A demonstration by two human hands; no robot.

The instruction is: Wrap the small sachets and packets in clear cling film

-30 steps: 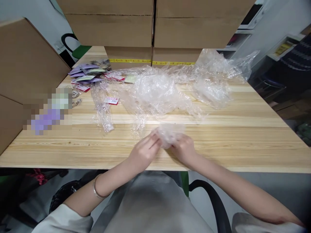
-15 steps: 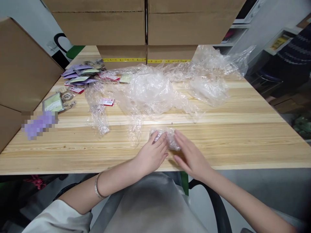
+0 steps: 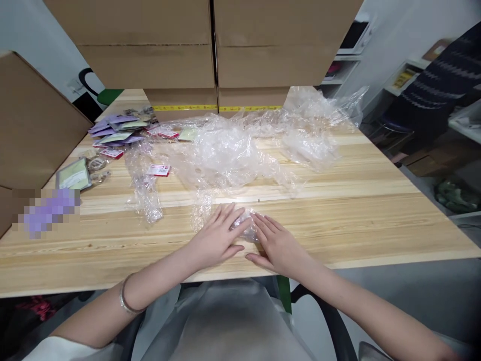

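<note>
A small bundle of clear bubble wrap (image 3: 246, 228) lies near the table's front edge, between my hands; what it contains is hidden. My left hand (image 3: 218, 235) rests on its left side, palm down, fingers spread. Over its right end lie the outstretched fingers of my right hand (image 3: 276, 245), with the thumb apart. Neither hand is closed around the bundle. Beyond them spreads a crumpled heap of clear plastic wrap (image 3: 225, 150). A small red-and-white label card (image 3: 160, 170) lies left of that heap, on the plastic.
Purple and green packets (image 3: 116, 130) are piled at the back left, with a green packet (image 3: 73, 174) closer. Cardboard boxes (image 3: 158, 65) stand along the back, and another box (image 3: 33, 125) borders the left side. A person in a patterned dark sweater (image 3: 443, 75) is at the right.
My left hand has slid left and spread its fingers. The right hand has come down flatter onto the bundle. The whole view has shifted slightly.
</note>
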